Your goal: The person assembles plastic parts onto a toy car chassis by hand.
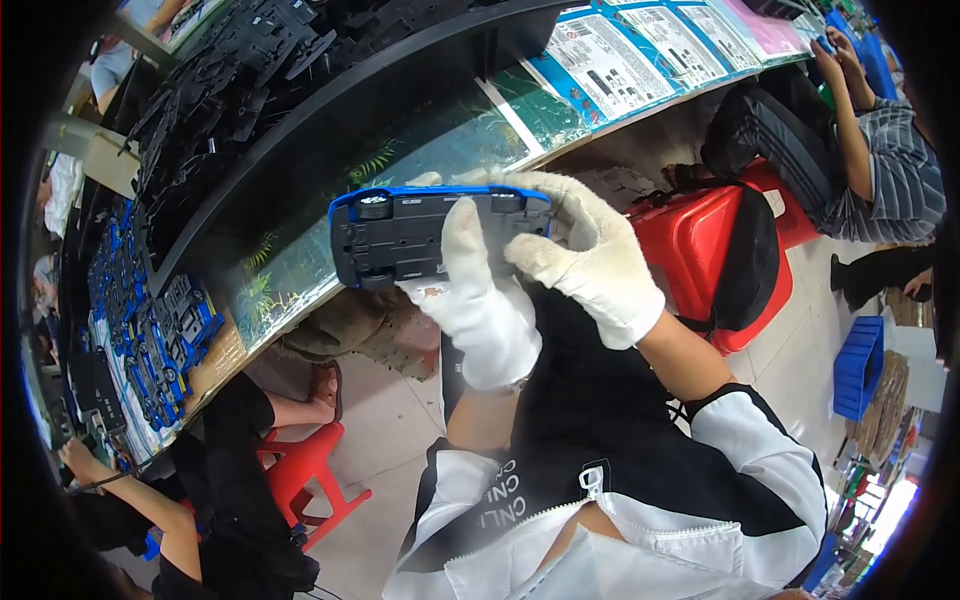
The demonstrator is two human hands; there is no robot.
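Note:
A toy car [405,237] with a blue body is held up on its side, its black underside turned toward me. Black wheels show along its edges. My left hand [482,325], in a white glove, grips the car from below, thumb pressed flat on the underside. The gloved right hand [600,262] is closed round the car's right end, its thumb and fingertips on the chassis and rim. Most of the left fingers are hidden behind the car.
A black tray [330,105] heaped with black plastic parts stands on the glass-topped bench [400,165]. Several blue toy cars [160,330] lie farther left. Printed sheets [610,65] cover the bench at right. A red stool [690,235] stands nearby; co-workers sit on both sides.

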